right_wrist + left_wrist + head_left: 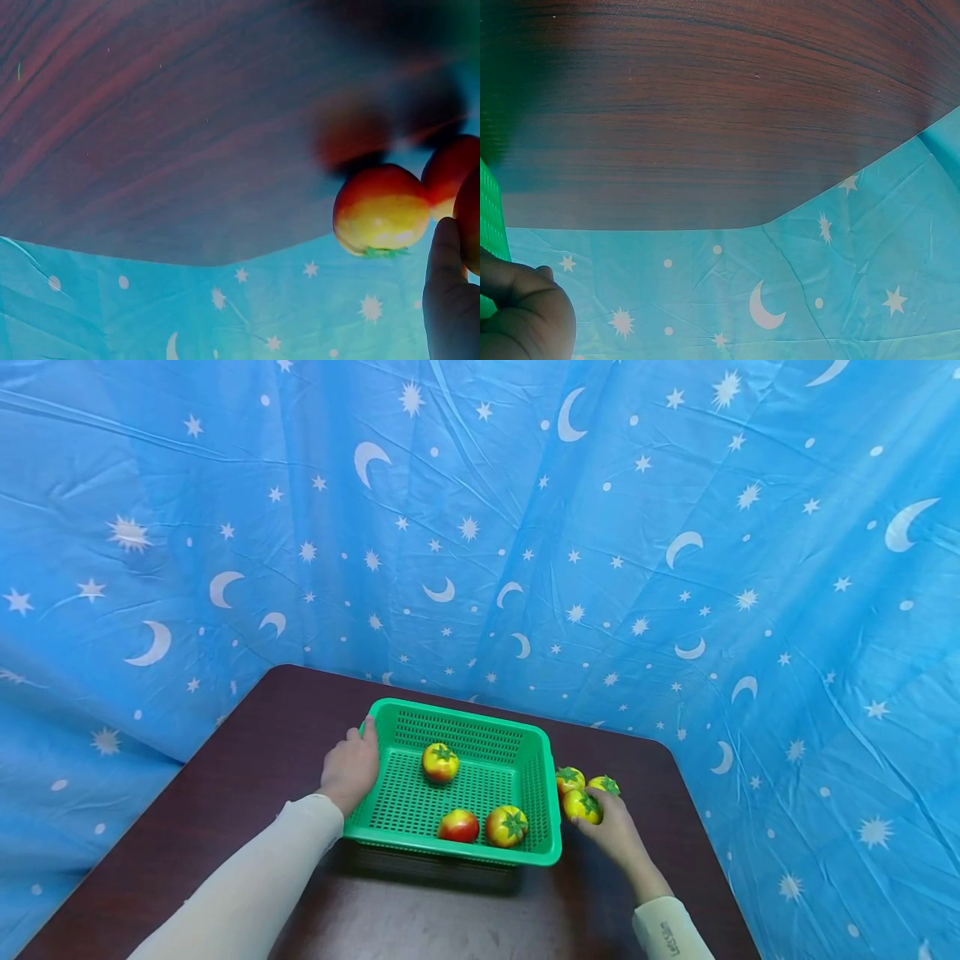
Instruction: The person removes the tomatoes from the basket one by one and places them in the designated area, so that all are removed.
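Observation:
A green plastic basket (450, 847) with slotted walls stands on the table, holding three red-and-yellow tomatoes. One tomato (440, 763) lies toward its back; a redder tomato (458, 827) and a leafy-topped tomato (506, 826) sit along the front wall. My left hand (351, 768) grips the basket's left rim, and its curled fingers show in the left wrist view. Right of the basket, my right hand (611, 827) holds a tomato (581, 807) between thumb and fingers. Two tomatoes lie just behind it: one (570, 778) near the basket wall, another (603, 785) beyond the fingers.
The dark brown wooden table (420, 918) has rounded far corners. Blue cloth (480, 568) printed with white moons and stars hangs behind it and on both sides. In the right wrist view the table surface (150, 150) mirrors the tomatoes.

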Motion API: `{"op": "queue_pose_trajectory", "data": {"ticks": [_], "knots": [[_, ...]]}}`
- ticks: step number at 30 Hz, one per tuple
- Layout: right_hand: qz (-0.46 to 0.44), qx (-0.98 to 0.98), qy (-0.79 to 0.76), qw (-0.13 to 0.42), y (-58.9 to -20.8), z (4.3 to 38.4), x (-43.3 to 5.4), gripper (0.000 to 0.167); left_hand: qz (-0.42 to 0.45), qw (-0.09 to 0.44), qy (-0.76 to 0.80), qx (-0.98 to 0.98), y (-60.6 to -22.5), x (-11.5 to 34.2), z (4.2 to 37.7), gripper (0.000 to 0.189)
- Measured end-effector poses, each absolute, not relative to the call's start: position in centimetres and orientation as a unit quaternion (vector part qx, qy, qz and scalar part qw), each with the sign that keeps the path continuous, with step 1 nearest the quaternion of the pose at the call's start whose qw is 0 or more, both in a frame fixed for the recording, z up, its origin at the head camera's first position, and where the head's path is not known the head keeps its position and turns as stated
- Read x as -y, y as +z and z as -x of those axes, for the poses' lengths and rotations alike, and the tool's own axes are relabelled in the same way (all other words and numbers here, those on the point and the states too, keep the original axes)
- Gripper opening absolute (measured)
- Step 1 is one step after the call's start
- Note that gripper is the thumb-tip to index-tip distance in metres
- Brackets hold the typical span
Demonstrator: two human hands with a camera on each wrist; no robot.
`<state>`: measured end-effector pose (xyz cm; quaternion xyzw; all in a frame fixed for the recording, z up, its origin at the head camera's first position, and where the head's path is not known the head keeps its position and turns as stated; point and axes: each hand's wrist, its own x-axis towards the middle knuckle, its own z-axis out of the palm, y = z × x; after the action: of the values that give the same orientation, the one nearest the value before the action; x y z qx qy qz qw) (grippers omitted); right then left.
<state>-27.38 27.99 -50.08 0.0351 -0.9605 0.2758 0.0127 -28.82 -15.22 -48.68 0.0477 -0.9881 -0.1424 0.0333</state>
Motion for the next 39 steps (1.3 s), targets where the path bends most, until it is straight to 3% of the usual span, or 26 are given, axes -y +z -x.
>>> {"op": "queue_pose_trajectory", "data": {"ticks": [39], "knots": [[-0.044,0.96,0.276,0.019,-53.1,27.8,-26.6,0.052,-0.052,0.025,-0.154,0.986,-48.8,15.3,28.9,0.061]]}}
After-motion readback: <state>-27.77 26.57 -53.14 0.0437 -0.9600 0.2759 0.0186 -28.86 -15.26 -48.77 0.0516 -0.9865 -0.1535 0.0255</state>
